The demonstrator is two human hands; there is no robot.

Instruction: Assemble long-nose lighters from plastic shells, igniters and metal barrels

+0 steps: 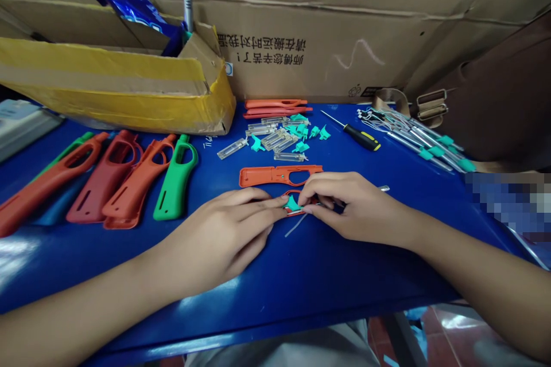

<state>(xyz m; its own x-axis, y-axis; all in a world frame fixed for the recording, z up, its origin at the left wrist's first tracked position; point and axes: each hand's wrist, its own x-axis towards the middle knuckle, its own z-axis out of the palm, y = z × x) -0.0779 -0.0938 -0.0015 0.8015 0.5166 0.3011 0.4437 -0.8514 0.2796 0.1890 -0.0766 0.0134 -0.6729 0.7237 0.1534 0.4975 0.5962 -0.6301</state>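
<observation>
In the middle of the blue table, my left hand (pixel 232 226) grips an orange lighter shell half (pixel 293 192), most of it covered by my fingers. A teal trigger (pixel 293 203) sits in that shell, between both hands' fingertips. Thumb and fingers of my right hand (pixel 353 206) are pinched together at the shell's right part; what they pinch is hidden. A thin clear tube (pixel 295 226) sticks out below the fingertips, and a metal rod end (pixel 384 188) shows beyond my right hand. Just behind lies another orange shell half (pixel 262 176), inner side up.
Clear fuel tanks (pixel 232 148) and teal triggers (pixel 323 133) lie behind, near a screwdriver (pixel 361 137). Metal rods with wires (pixel 424 140) lie at right. Coloured lighter shells (pixel 174 183) lie left, before a yellow-taped box (pixel 129 97). A large carton (pixel 322 34) stands at the back.
</observation>
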